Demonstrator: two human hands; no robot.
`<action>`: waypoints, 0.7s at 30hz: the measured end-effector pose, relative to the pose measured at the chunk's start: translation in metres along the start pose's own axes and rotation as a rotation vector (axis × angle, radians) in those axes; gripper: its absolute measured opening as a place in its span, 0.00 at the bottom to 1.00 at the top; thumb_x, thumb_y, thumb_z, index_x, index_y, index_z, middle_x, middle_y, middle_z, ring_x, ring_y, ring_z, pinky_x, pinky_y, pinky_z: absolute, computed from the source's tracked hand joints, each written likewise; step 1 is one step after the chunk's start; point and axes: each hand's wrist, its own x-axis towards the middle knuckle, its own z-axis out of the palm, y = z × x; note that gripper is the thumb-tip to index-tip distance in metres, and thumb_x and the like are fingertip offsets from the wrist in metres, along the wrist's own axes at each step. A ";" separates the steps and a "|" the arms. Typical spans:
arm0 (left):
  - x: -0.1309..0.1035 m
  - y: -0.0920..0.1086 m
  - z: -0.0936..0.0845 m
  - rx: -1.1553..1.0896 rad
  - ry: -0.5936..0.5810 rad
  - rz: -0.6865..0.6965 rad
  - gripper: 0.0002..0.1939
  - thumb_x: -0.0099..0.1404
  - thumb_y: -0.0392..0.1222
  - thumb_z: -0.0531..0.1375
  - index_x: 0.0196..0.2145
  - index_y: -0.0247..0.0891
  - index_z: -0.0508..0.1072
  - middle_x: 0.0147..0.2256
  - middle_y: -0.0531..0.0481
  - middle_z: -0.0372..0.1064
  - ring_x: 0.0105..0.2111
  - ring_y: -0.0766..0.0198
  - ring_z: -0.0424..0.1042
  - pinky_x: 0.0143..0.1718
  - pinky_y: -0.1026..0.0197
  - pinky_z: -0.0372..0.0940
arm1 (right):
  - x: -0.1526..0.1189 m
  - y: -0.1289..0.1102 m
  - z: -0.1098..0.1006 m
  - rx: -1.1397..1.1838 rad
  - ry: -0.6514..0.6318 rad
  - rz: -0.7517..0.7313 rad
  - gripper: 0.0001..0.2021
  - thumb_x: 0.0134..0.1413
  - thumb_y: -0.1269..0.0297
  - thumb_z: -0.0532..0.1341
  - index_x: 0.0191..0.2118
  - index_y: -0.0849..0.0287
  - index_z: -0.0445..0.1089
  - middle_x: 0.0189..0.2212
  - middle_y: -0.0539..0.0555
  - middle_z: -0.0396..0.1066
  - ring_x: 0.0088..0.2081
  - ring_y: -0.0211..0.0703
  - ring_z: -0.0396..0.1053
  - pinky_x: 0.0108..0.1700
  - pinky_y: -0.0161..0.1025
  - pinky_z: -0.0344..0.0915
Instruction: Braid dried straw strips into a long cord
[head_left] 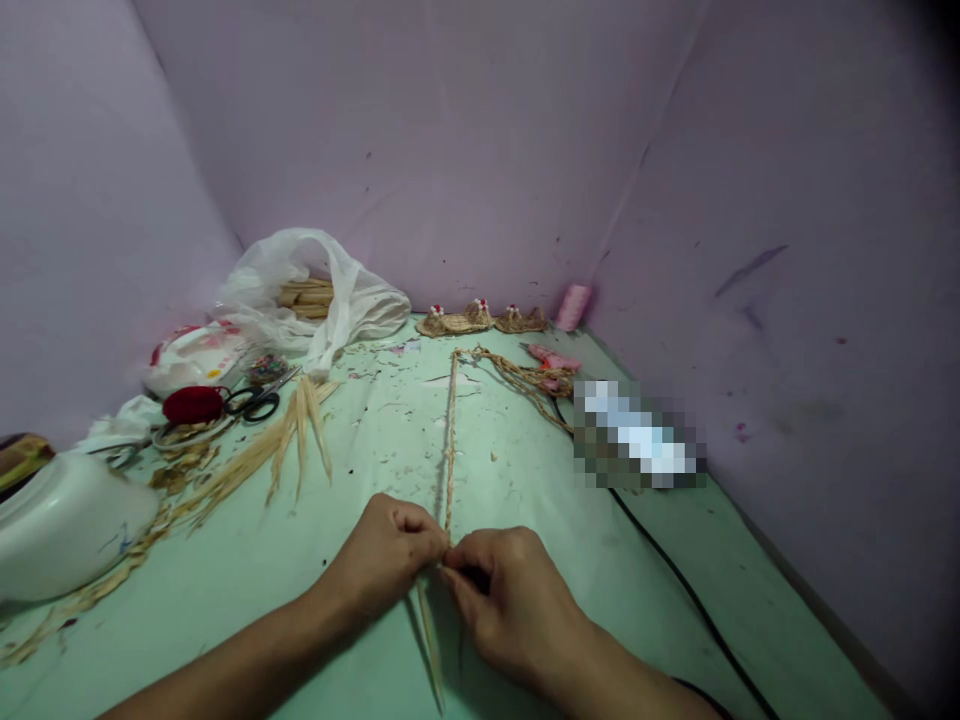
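Note:
A thin twisted straw cord point(451, 440) runs away from me down the middle of the green surface, its far end near a bundle of brown cords point(525, 376). At its near end, my left hand point(390, 550) pinches the cord from the left. My right hand point(517, 600) closes on the same spot from the right, its fingertips touching or nearly touching those of the left. Loose pale strands point(429, 640) hang below the fingers toward me. The exact grip between the fingertips is hidden.
Left stand a white container point(67, 525), straw strips point(300, 430), black-handled scissors point(262, 402), red yarn point(193, 404) and a plastic bag point(360, 300). Woven pieces point(457, 322) and a pink roll point(573, 307) are at the back. Right lie a blurred object point(637, 435) and black cable point(686, 590).

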 end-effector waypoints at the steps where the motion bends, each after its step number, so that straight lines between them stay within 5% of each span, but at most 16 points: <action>1: 0.001 0.001 0.001 -0.026 0.006 -0.015 0.04 0.41 0.33 0.55 0.15 0.31 0.69 0.13 0.55 0.58 0.15 0.74 0.52 0.17 0.69 0.47 | 0.001 0.001 -0.002 0.027 -0.039 0.001 0.10 0.43 0.65 0.55 0.17 0.62 0.67 0.13 0.47 0.58 0.18 0.30 0.51 0.20 0.31 0.45; 3: 0.001 0.002 0.002 -0.084 0.003 -0.048 0.03 0.40 0.34 0.56 0.15 0.31 0.68 0.12 0.56 0.57 0.15 0.75 0.51 0.17 0.68 0.46 | 0.007 0.003 -0.009 0.115 -0.070 0.041 0.12 0.43 0.62 0.56 0.17 0.63 0.67 0.13 0.47 0.58 0.18 0.30 0.52 0.20 0.31 0.47; 7: 0.000 0.009 0.002 -0.149 -0.025 -0.119 0.06 0.39 0.38 0.57 0.13 0.32 0.66 0.09 0.58 0.51 0.13 0.76 0.46 0.16 0.68 0.42 | 0.023 0.006 -0.021 0.465 0.125 0.228 0.11 0.42 0.60 0.57 0.20 0.63 0.66 0.18 0.51 0.64 0.21 0.33 0.59 0.25 0.32 0.55; 11: -0.001 0.010 0.000 -0.116 -0.109 -0.072 0.07 0.41 0.40 0.57 0.15 0.31 0.67 0.11 0.56 0.55 0.14 0.74 0.49 0.18 0.67 0.45 | 0.029 0.006 -0.016 0.924 -0.209 0.376 0.09 0.34 0.63 0.61 0.23 0.63 0.64 0.15 0.49 0.64 0.18 0.33 0.62 0.24 0.34 0.58; 13: 0.000 0.008 -0.002 -0.041 -0.131 -0.049 0.08 0.42 0.40 0.57 0.17 0.31 0.68 0.12 0.55 0.55 0.15 0.74 0.49 0.18 0.67 0.45 | 0.028 0.006 -0.010 0.924 -0.242 0.395 0.08 0.33 0.65 0.61 0.21 0.64 0.64 0.11 0.47 0.60 0.13 0.30 0.56 0.20 0.32 0.53; 16: 0.002 0.006 -0.005 0.167 -0.108 -0.005 0.08 0.43 0.40 0.55 0.17 0.31 0.68 0.12 0.57 0.52 0.16 0.74 0.47 0.18 0.67 0.43 | 0.028 0.008 -0.004 0.819 -0.086 0.406 0.04 0.32 0.70 0.60 0.17 0.65 0.64 0.09 0.44 0.56 0.11 0.25 0.47 0.16 0.29 0.44; 21: -0.007 0.016 -0.007 0.547 -0.003 0.073 0.11 0.48 0.41 0.52 0.16 0.33 0.68 0.14 0.55 0.54 0.18 0.72 0.51 0.20 0.66 0.47 | 0.031 0.012 -0.001 0.809 -0.030 0.403 0.02 0.30 0.73 0.60 0.16 0.65 0.65 0.09 0.45 0.58 0.13 0.25 0.50 0.17 0.29 0.44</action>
